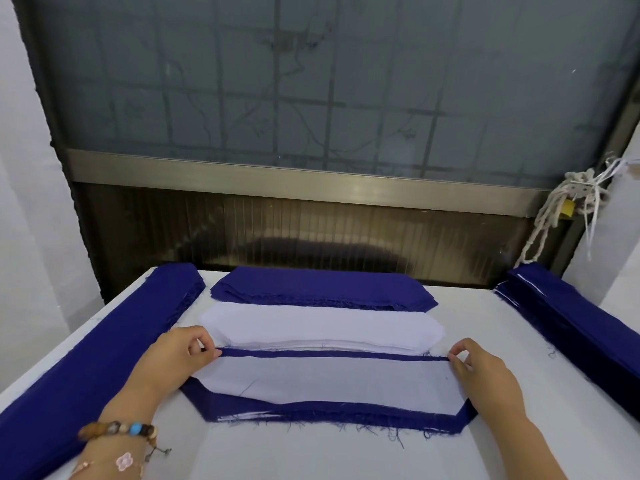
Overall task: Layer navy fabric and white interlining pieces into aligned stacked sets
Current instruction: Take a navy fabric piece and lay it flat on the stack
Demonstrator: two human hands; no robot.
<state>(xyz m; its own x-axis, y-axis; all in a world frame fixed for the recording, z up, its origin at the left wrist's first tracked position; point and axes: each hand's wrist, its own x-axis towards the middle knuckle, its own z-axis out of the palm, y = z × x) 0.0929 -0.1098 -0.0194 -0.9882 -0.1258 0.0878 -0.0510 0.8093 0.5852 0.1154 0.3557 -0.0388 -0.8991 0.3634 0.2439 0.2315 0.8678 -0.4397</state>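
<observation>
Left hand (180, 348) pinching far left corner of navy piece (346, 412), right hand (481, 368) pinching far right corner. White interlining piece (329, 379) lying on it, mid-table (311, 455). Interlining stack (322, 323) sitting just beyond, navy stack (322, 285) behind that.

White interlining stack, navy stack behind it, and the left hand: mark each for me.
white interlining stack (322, 325), head view, middle of top sheet
navy stack (322, 285), head view, centre of top piece
left hand (175, 351), head view, back of hand
</observation>
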